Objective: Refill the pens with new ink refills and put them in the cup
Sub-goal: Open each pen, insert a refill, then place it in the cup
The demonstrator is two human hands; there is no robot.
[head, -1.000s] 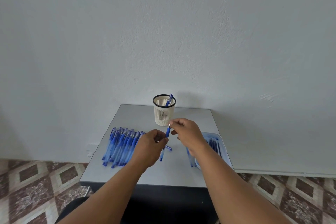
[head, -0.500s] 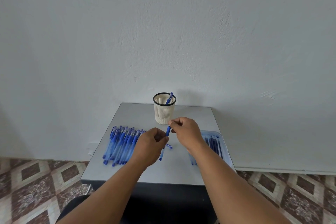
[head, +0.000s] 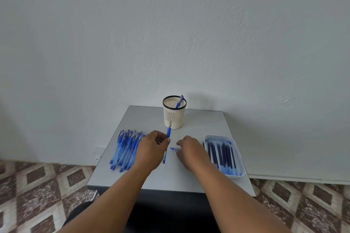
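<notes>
My left hand (head: 153,146) grips a blue pen (head: 168,132) around its middle, metal tip pointing up toward the cup. My right hand (head: 189,148) is low over the table, its fingertips and thumb closing on a small blue pen cap (head: 173,149) that sticks out to the left. The cream slotted cup (head: 174,117) with a black rim stands at the back of the table, and one blue pen (head: 180,101) leans inside it. Several blue pens (head: 125,147) lie in a row at the left. A pale blue tray (head: 240,159) at the right holds several dark refills (head: 220,154).
The small grey table (head: 200,123) stands against a white wall. Its front edge is near my forearms. Patterned brown floor tiles (head: 37,185) show on both sides.
My right hand let go of the pen's tip and dropped to the cap on the table. My left hand keeps hold of the pen. The view shifted slightly.
</notes>
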